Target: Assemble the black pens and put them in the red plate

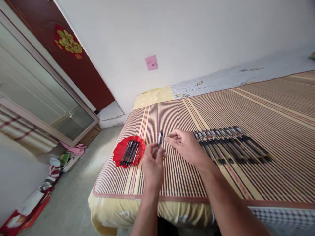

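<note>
My left hand (153,157) pinches a dark pen (160,139) with a pale band, held upright above the striped mat. Close to that pen's right side is my right hand (180,141), its thumb and fingertips drawn together; whether anything small is between them cannot be made out. To the left, a red scalloped plate (118,149) carries several dark pens (129,152) and a thin white stick (135,156). On the right, a slanted row of similar pens (222,146) lies side by side on the mat, partly hidden by my right forearm.
The striped mat (172,114) covers a bed with a yellow sheet (118,209) over its front edge. A pink note (151,62) is stuck on the white wall. Left of the bed are the grey floor (98,164), a glass-panelled frame (49,78) and bags (49,177) along the wall.
</note>
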